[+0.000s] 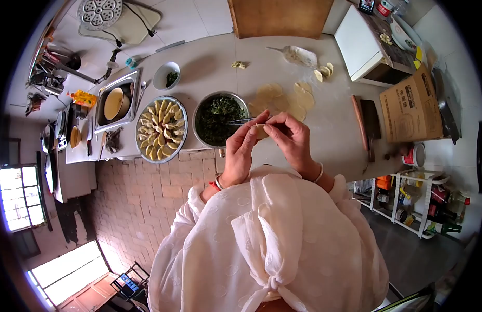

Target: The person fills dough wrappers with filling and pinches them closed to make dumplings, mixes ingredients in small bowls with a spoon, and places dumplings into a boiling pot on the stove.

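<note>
Both hands meet in front of my chest over the counter. My left hand (pixel 240 148) and my right hand (pixel 293 138) pinch a pale dumpling (pixel 261 131) between thumbs and fingers; part of it is hidden. Just left of them stands a metal bowl (pixel 198 131) of chopped green filling (pixel 220 115), with thin metal utensils (pixel 238 122) reaching into it. Beyond my fingers, round dough wrappers (pixel 302 96) lie overlapping on the counter. A round tray (pixel 184 138) further left carries several folded dumplings (pixel 160 127) set in rings.
A sink (pixel 136 86) holds a tan basin (pixel 116 103); a small white bowl (pixel 160 78) stands nearby. At the back lies a floury scoop (pixel 300 55) near dough pieces (pixel 324 72). To the right are a rolling pin (pixel 359 119), a cleaver (pixel 370 118) and a cardboard box (pixel 411 106).
</note>
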The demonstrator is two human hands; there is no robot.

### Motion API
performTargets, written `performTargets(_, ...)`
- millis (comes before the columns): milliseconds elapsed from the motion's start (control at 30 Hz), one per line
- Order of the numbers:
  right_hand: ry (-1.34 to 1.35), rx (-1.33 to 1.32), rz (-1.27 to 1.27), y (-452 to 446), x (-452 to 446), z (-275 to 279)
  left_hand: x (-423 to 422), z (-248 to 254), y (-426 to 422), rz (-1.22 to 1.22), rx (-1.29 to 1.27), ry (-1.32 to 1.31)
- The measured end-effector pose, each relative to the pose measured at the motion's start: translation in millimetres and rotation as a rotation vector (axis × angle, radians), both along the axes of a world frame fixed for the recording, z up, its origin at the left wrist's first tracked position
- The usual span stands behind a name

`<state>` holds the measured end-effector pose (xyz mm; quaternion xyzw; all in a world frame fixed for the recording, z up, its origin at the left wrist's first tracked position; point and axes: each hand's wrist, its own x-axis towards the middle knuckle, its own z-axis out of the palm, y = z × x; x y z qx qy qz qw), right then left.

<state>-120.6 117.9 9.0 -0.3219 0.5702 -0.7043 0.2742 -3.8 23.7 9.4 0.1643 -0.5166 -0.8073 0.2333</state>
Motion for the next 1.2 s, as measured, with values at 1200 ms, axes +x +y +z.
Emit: performTargets(1200,-0.094,-0.101,0.358,9.0,4.1,8.4,2.6,-16.3,11.9,-0.181,0.123,0.303)
